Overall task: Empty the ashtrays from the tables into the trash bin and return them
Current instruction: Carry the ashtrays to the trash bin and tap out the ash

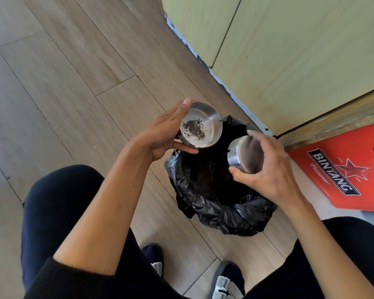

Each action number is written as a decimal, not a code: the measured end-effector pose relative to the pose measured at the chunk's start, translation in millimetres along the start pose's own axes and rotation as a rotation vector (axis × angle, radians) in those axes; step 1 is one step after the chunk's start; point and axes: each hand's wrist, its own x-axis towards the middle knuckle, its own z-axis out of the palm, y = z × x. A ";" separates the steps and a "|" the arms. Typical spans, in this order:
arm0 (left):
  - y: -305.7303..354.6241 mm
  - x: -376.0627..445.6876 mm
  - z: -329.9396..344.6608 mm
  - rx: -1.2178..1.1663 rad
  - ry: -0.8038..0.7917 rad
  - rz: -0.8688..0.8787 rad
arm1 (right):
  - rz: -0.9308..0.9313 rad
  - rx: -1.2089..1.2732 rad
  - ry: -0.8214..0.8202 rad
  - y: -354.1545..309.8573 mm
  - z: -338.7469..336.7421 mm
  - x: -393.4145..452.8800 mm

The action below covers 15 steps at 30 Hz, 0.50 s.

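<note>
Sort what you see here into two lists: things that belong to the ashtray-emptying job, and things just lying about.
Belong to the job:
- steel ashtray with ash, in the left hand
- tipped steel ashtray, in the right hand
- trash bin with black liner

Just lying about:
- red Bintang crate
- pale cabinet doors

Red crate [341, 169] cut off; right ashtray [245, 155] blurred.

Dark navy ribbed sleeve [52, 275] pushed up past the elbow, dark trousers [58, 197], 2 dark shoes [154, 258] with grey-white straps, bare forearms
</note>
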 end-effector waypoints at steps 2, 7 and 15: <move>-0.6 0.5 1.3 0.000 -0.008 -0.004 | 0.052 -0.071 -0.122 -0.2 7.7 -3.9; -1.5 1.7 0.2 0.025 0.012 -0.004 | 0.065 -0.045 -0.068 4.4 7.9 1.1; -0.5 4.6 2.0 0.030 0.012 0.019 | 0.495 1.126 -0.117 8.0 -18.6 9.2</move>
